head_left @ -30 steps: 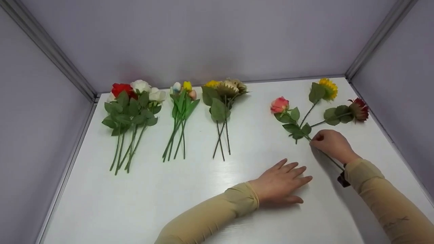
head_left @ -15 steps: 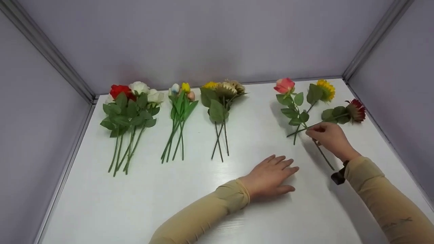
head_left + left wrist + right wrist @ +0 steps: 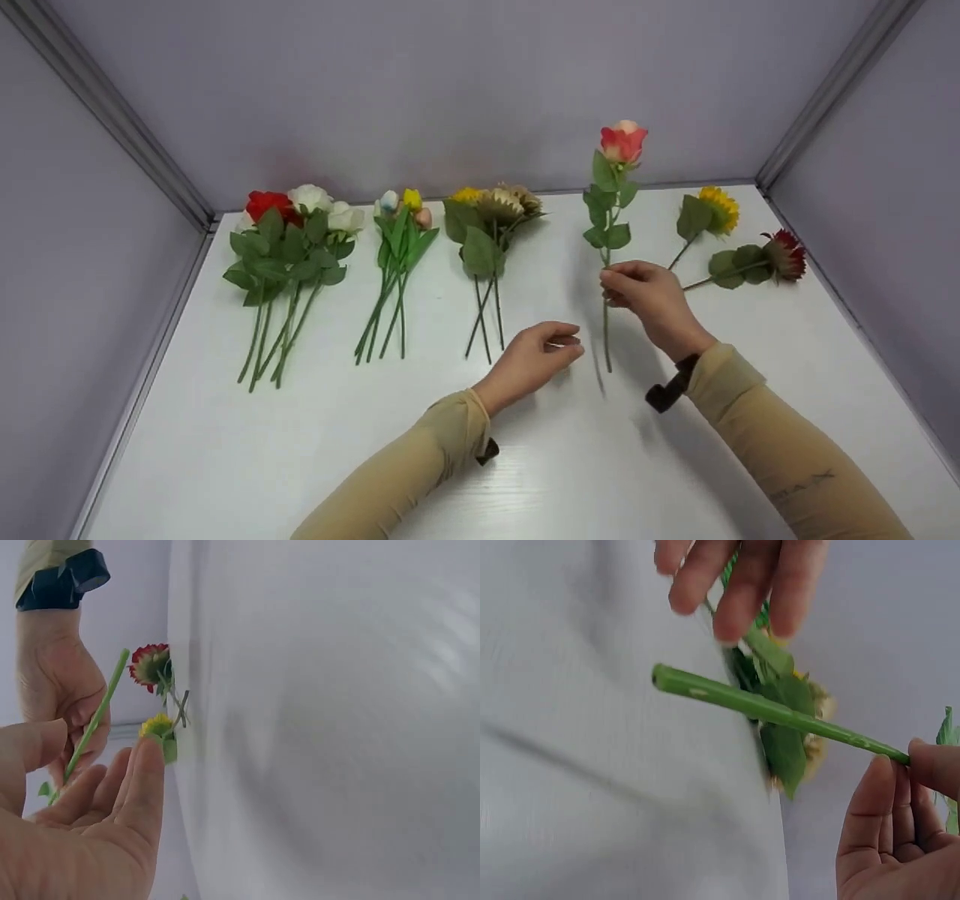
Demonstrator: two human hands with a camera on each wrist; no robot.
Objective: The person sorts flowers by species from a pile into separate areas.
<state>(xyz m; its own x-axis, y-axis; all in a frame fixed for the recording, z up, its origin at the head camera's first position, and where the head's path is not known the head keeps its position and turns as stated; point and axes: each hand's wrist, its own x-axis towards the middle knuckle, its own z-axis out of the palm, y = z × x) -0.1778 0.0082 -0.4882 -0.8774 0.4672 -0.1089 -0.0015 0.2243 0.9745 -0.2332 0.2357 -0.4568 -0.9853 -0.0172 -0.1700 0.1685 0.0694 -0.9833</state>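
Observation:
A pink rose (image 3: 623,144) on a leafy green stem stands nearly upright above the table. My right hand (image 3: 651,300) pinches its stem between thumb and fingers, and the lower stem (image 3: 780,714) sticks out past the grip in the right wrist view. To the left of the stem, my left hand (image 3: 531,364) hovers with relaxed, slightly bent fingers and holds nothing. In the left wrist view a gap shows between that hand's thumb and fingers (image 3: 142,791). Behind the right hand lie a yellow sunflower (image 3: 720,210) and a dark red flower (image 3: 786,256), their stem ends partly hidden.
Along the back of the white table (image 3: 225,465) lie red and white roses (image 3: 292,247), tulips (image 3: 405,232) and a bunch of beige and yellow flowers (image 3: 495,217). Grey panels (image 3: 480,90) enclose the back and sides.
My right hand has lifted the pink rose off the other stems, moved it left and turned it upright. My left hand has moved left and up, its spread fingers drawing together.

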